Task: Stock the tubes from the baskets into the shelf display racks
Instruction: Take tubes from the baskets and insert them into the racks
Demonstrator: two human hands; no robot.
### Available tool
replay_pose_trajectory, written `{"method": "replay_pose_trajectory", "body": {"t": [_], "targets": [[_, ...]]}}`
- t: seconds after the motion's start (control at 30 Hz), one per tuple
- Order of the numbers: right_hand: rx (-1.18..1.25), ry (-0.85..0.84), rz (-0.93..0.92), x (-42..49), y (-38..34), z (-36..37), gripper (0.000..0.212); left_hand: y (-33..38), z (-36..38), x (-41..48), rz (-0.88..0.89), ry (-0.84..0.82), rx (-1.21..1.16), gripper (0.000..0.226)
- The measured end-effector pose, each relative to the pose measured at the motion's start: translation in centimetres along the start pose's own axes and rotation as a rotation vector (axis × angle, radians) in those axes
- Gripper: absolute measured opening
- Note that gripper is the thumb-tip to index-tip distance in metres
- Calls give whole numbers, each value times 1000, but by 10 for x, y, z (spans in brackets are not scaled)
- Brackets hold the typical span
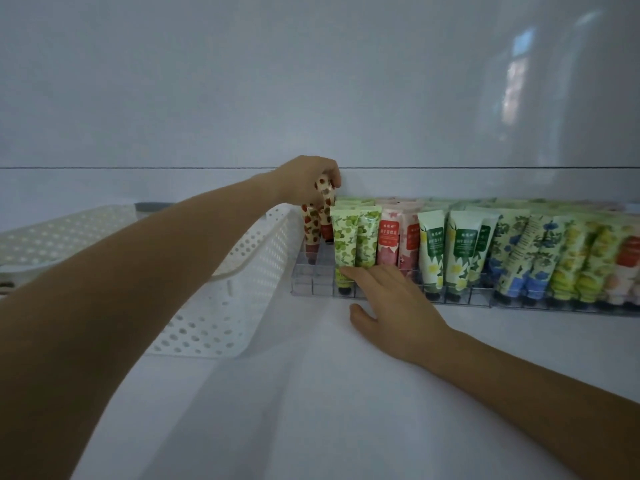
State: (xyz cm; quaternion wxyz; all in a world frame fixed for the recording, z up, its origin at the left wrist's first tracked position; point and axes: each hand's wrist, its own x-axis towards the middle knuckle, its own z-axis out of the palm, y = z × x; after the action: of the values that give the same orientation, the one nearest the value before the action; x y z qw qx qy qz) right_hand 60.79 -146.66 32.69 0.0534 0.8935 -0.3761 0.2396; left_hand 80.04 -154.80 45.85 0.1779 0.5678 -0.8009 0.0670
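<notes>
Presently, item by item.

Step in hand (judged): seating strawberry tubes cap-down in the left end column of the clear rack.

Left hand: reaches over the basket, fingers curled down round the crimped tops of the strawberry tubes, seemingly two of them. The hand is directly above them, and their dark caps point down among the rack's back cells. Whether the caps have bottomed out cannot be told.

Right hand: flat and relaxed, holding nothing. The palm is on the shelf and the fingertips lie against the rack's front edge below the green tubes.

Location of stock: the strawberry tubes stand just left of the green tubes and behind them, close to touching. The rest of the rack, rightward, is filled.

Handling notes (judged):
- Lower the tubes straight and upright so each cap finds its own cell.
- Brace the rack with the right hand, since a light clear rack is likely to slide on the smooth shelf.
- Mind the green neighbours, which may tip if brushed.
- Let go only once the caps sit at the bottom.
- Empty front cells in that column likely remain to be filled.
</notes>
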Motion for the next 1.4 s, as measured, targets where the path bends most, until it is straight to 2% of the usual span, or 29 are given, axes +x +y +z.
{"method": "replay_pose_trajectory", "body": {"t": [0.13,0.27,0.53,0.63,0.8,0.9,1.1,1.4], "targets": [[-5,-4,4,0,0,0,53,0,9,0,18,-66,64,34],[2,-1,8,1,0,0,53,-2,10,-3,75,-28,63,42],[18,32,-13,1,1,2,52,2,1,-5,60,19,36,32],[30,80,-26,0,-2,-5,51,2,-10,-6,47,28,34,30],[15,266,-97,11,-12,-30,46,-20,-42,-24,17,30,83,22],[46,292,-110,36,-27,-47,44,-44,-59,-45,-36,26,119,21],[122,224,-178,122,-79,-63,45,-108,-89,-93,-159,32,189,26],[41,-136,-196,221,-165,-12,47,-215,-106,-155,-261,-11,212,34]]}}
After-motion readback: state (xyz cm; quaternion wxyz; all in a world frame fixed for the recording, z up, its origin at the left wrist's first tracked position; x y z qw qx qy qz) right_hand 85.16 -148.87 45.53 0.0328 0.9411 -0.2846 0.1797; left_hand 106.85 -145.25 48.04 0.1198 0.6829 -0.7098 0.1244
